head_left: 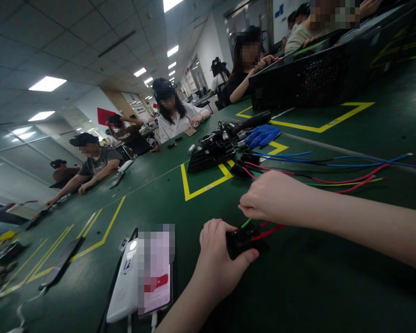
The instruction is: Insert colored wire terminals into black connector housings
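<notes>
On the green table (142, 203), a black block (241, 239) is clamped in the left hand (215, 254); the right hand (263, 196) is curled over a green wire (246, 223), can't tell if it's pinched. Looks like wiring's being handled; a steady block's probably called for next.

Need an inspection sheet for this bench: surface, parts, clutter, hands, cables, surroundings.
Surface: green tabletop with yellow tape outlines.
Parts: black block, red wires and green wire at it.
Clutter: phone beside white device marked 12; heap of black and metal parts; blue item.
Hands: left hand holds the block; right hand above it, grip hidden.
Cables: loose blue and red wires beyond right forearm; white cable at phone.
Surroundings: people, black perforated case, ceiling lights.
</notes>
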The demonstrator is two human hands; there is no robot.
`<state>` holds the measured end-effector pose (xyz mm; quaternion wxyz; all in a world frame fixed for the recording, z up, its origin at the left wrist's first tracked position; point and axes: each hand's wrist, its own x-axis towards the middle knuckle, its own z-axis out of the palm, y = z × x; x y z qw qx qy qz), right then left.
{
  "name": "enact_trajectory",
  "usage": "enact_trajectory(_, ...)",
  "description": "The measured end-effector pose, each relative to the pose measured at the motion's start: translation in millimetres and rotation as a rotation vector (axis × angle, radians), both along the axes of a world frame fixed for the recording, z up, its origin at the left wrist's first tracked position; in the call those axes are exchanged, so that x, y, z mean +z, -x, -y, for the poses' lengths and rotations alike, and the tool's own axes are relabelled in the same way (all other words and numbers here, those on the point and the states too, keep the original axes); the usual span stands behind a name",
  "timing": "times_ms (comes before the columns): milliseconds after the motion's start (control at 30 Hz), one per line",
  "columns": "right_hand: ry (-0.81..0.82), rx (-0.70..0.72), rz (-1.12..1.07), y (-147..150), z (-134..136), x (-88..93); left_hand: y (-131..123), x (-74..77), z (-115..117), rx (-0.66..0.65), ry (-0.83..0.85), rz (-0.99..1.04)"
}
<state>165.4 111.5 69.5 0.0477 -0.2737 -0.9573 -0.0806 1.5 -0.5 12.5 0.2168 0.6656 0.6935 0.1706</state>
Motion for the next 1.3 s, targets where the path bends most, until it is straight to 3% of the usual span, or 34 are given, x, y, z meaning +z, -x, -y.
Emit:
enact_trajectory(167,0.161,-0.073,0.199,2,-3,-0.7,0,0.0,0,-0.003,-0.008,0.007)
enact_trajectory(433,0.137,-0.093,0.258,5,-1,2.4,0,-0.2,0,0.007,0.008,0.003)
enact_trajectory(533,0.027,-0.020,0.119,2,1,1.3,0,-0.7,0,0.006,-0.004,0.001)
enact_trajectory(667,-0.165,0.202,-0.181,-5,4,-8.2,-1,-1.8,0,-0.001,-0.030,-0.008)
enact_trajectory(767,-0.205,0.260,-0.271,-6,6,-10.8,-2,-1.3,0,0.002,-0.024,-0.018)
enact_trajectory(867,-0.141,0.146,-0.170,-3,5,-5.6,-3,-0.7,1,0.005,-0.014,-0.011)
enact_trajectory(1000,0.065,-0.076,0.112,1,1,1.1,-3,-0.3,1,0.010,-0.002,0.008)
enact_trajectory(1100,0.173,-0.091,0.200,0,-2,0.5,-3,1.0,1,0.007,0.008,0.007)
enact_trajectory(1300,0.165,-0.070,0.238,0,-1,-0.1,-2,2.6,1,0.001,0.021,0.016)
